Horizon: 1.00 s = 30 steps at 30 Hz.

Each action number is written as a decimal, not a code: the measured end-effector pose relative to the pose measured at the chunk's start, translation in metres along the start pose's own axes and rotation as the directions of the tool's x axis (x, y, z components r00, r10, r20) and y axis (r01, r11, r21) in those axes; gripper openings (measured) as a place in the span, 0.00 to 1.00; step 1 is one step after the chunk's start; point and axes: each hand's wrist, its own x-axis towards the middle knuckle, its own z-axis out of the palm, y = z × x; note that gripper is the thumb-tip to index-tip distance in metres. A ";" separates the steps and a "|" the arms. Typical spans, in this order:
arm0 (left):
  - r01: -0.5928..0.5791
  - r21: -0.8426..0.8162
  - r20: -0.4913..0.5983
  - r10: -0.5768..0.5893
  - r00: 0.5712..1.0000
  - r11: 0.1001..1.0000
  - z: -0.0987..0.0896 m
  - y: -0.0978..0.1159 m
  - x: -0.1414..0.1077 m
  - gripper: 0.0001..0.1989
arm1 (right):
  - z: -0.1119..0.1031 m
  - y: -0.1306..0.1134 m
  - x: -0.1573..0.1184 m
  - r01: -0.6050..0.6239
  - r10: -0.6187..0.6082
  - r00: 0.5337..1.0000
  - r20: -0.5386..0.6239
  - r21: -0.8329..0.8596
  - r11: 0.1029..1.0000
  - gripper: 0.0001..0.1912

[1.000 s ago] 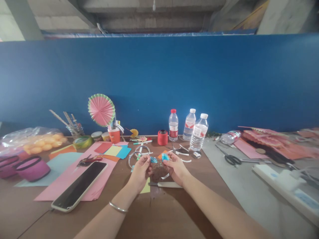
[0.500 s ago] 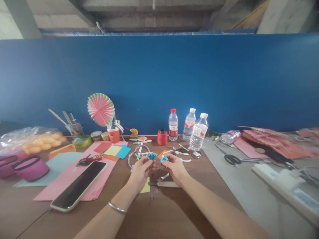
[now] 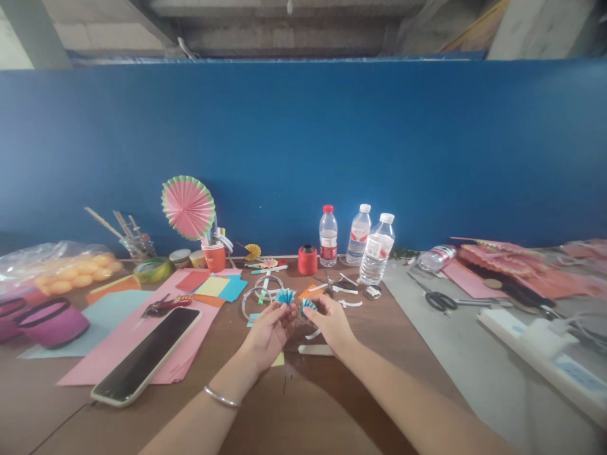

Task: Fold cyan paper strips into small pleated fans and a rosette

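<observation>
Between its thumb and fingers, my left hand (image 3: pixel 268 332) pinches a small pleated blue paper fan (image 3: pixel 285 296). My right hand (image 3: pixel 333 321) holds a second small blue pleated paper piece (image 3: pixel 309 304) just to the right of the first. The two pieces are close together but apart. Behind my left hand lie clear rings of tape (image 3: pixel 256 303). Strips of white paper (image 3: pixel 351 304) are scattered beyond my right hand, and a pale flat stick (image 3: pixel 315 350) lies on the table below the hands.
A phone (image 3: pixel 147 357) rests on pink paper (image 3: pixel 102 354) at the left. Behind stand a red cup (image 3: pixel 215 258) with a large pink fan (image 3: pixel 188 207), a red spool (image 3: pixel 307 261) and bottles (image 3: pixel 328 237). Black scissors (image 3: pixel 442 301) and a power strip (image 3: pixel 521 341) lie right.
Both blue paper pieces have been turned, so more of their pleats shows. My right fingers have shifted around their piece. The view has moved slightly.
</observation>
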 end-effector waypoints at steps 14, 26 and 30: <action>-0.113 0.042 0.062 0.111 0.992 0.993 0.008 0.000 -0.003 0.07 | 0.006 -0.005 -0.006 -0.024 0.025 1.000 -0.008 0.089 0.996 0.07; -0.139 0.185 0.091 0.124 0.988 0.973 0.014 -0.001 -0.007 0.10 | 0.010 -0.009 -0.011 -0.084 0.090 0.996 -0.026 0.184 0.979 0.10; -0.154 0.208 0.123 0.130 0.984 0.966 0.012 -0.003 -0.006 0.10 | 0.009 -0.006 -0.010 -0.090 0.099 0.994 -0.041 0.174 0.981 0.10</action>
